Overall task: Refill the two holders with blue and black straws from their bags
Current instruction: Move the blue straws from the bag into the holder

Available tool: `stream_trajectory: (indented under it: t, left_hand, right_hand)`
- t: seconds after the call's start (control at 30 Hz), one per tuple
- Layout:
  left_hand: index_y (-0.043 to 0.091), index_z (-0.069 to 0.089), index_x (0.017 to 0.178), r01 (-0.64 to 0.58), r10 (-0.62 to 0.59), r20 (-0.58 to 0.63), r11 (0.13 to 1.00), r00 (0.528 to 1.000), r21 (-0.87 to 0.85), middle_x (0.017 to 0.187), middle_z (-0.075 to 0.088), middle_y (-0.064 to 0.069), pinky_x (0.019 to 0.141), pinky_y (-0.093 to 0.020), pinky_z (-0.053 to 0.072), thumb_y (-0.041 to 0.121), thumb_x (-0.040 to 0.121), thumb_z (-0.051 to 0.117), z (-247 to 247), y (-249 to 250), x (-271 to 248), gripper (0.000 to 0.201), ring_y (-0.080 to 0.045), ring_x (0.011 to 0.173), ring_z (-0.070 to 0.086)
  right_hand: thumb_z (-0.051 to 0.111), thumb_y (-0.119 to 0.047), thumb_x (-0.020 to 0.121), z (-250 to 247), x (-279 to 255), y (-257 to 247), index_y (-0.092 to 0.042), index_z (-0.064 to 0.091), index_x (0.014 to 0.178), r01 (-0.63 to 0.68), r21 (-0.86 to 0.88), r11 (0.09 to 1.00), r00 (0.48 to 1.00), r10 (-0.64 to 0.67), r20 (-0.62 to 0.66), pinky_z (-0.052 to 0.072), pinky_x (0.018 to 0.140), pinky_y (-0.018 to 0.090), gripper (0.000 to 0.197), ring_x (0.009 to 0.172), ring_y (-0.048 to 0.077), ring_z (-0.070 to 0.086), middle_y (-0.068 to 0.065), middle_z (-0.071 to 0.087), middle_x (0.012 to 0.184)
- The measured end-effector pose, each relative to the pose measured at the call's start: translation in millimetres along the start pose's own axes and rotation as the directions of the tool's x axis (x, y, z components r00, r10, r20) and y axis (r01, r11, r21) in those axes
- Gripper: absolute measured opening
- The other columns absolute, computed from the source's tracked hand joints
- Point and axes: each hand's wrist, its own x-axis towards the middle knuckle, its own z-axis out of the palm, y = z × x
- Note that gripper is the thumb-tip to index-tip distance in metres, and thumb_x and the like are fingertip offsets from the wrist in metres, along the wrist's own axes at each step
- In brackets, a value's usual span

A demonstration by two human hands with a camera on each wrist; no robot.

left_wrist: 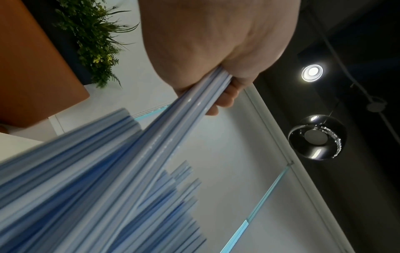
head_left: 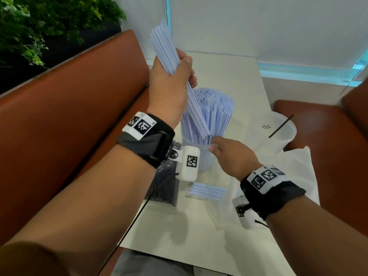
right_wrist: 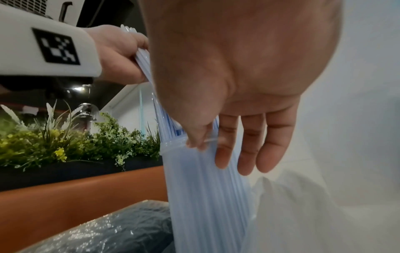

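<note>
Orange-brown bench seat (head_left: pixel 65 100) left of left hand, backrest running far along table (head_left: pixel 247 76) edge. Green leafy plants (head_left: pixel 39 22) beyond bench back, above and left of left hand; small yellow blooms among leaves in both wrist views. Second orange-brown seat (head_left: pixel 318 132) right of right hand. White wall (head_left: pixel 258 22) ahead of both hands, pale blue strip along lower edge. Dark ceiling over left hand: lit round spotlight (left_wrist: pixel 312 72), shiny dark pendant lamp (left_wrist: pixel 317 137) just beside it. Grey trouser fabric (head_left: pixel 151 263) under forearms.
</note>
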Motion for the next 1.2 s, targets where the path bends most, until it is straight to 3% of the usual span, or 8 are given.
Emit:
stream_trajectory:
  t: [0.3,0.4,0.5,0.6,0.73,0.87,1.07,1.2]
  left_hand:
    - [0.027,0.055,0.072,-0.172,-0.098,0.309,0.654,0.946,0.737,0.084,0.065,-0.005,0.085,-0.044,0.05,0.032,0.092,0.07,-15.4,-55.3,-21.6,0.025,-0.027,0.089,0.063]
    - [0.022,0.066,0.093,-0.092,-0.184,0.296,0.688,0.937,0.72,0.11,0.066,-0.01,0.099,-0.051,0.046,0.043,0.085,0.075,-22.5,-59.0,-19.8,0.024,-0.032,0.113,0.059]
    - [0.015,0.059,0.13,0.01,-0.271,0.34,0.795,0.9,0.607,0.136,0.058,-0.01,0.109,-0.048,0.044,0.06,0.067,0.084,-27.7,-49.8,-11.2,0.081,-0.027,0.128,0.054]
    - [0.023,0.038,0.149,-0.086,-0.1,0.272,0.799,0.957,0.595,0.153,0.036,0.001,0.115,-0.033,0.035,0.077,0.063,0.074,-26.3,-29.9,-1.8,0.107,-0.014,0.14,0.038]
    - [0.019,0.037,0.152,-0.441,0.082,0.481,0.555,0.873,0.705,0.163,0.028,-0.003,0.123,-0.034,0.02,0.076,0.089,0.046,-11.0,-17.6,3.3,0.086,-0.016,0.151,0.021]
    - [0.01,0.033,0.155,-0.637,-0.26,0.661,0.181,0.704,0.749,0.164,0.028,-0.008,0.125,-0.036,0.009,0.058,0.102,0.04,-3.9,-42.3,-18.2,0.071,-0.023,0.154,0.013]
    - [0.012,0.039,0.152,-0.615,-0.03,0.642,0.258,0.766,0.745,0.164,0.028,-0.008,0.124,-0.043,0.016,0.064,0.098,0.04,-6.2,-35.9,-8.6,0.075,-0.025,0.152,0.021]
    - [0.009,0.028,0.156,-0.712,-0.33,0.698,0.098,0.636,0.695,0.163,0.027,-0.01,0.123,-0.039,0.014,0.068,0.096,0.042,-3.1,-48.7,-24.9,0.085,-0.027,0.152,0.022]
  right_hand:
    - [0.039,-0.046,0.105,-0.9,-0.3,-0.4,-0.029,0.049,0.091,0.029,-0.019,0.999,0.999,-0.029,-0.019,0.045,0.067,0.037,0.024,0.082,0.022,0.058,-0.006,0.059,0.082]
    - [0.038,-0.047,0.105,-0.5,-0.8,-0.2,-0.031,0.048,0.093,0.022,-0.013,1.0,1.0,-0.023,-0.012,0.044,0.067,0.036,0.023,0.083,0.02,0.058,-0.006,0.059,0.085]
    - [0.037,-0.046,0.105,-0.1,-1.1,0.5,-0.034,0.046,0.093,0.029,-0.006,1.0,0.999,-0.029,-0.015,0.039,0.064,0.034,0.019,0.083,0.019,0.057,-0.008,0.058,0.085]
    - [0.035,-0.046,0.106,0.5,-0.2,0.3,-0.035,0.044,0.093,0.033,-0.018,0.999,0.999,-0.033,-0.011,0.039,0.064,0.034,0.019,0.082,0.02,0.057,-0.008,0.058,0.085]
    - [0.035,-0.046,0.106,0.2,1.3,-0.7,-0.035,0.045,0.096,0.02,-0.014,1.0,1.0,-0.02,0.007,0.045,0.069,0.036,0.017,0.085,0.021,0.058,-0.006,0.06,0.089]
    - [0.037,-0.043,0.105,-2.4,0.0,-5.0,-0.033,0.052,0.104,0.0,0.02,1.0,1.0,-0.001,0.014,0.051,0.078,0.042,0.018,0.089,0.022,0.06,-0.005,0.063,0.093]
    - [0.037,-0.042,0.105,-2.6,-2.0,-4.0,-0.031,0.05,0.101,0.015,0.025,1.0,1.0,-0.015,0.01,0.049,0.077,0.041,0.017,0.09,0.024,0.06,-0.004,0.062,0.092]
    - [0.037,-0.044,0.106,-2.1,0.3,-6.2,-0.032,0.058,0.117,-0.025,0.019,1.0,0.999,0.024,0.023,0.049,0.082,0.039,0.027,0.101,0.023,0.062,-0.003,0.066,0.107]
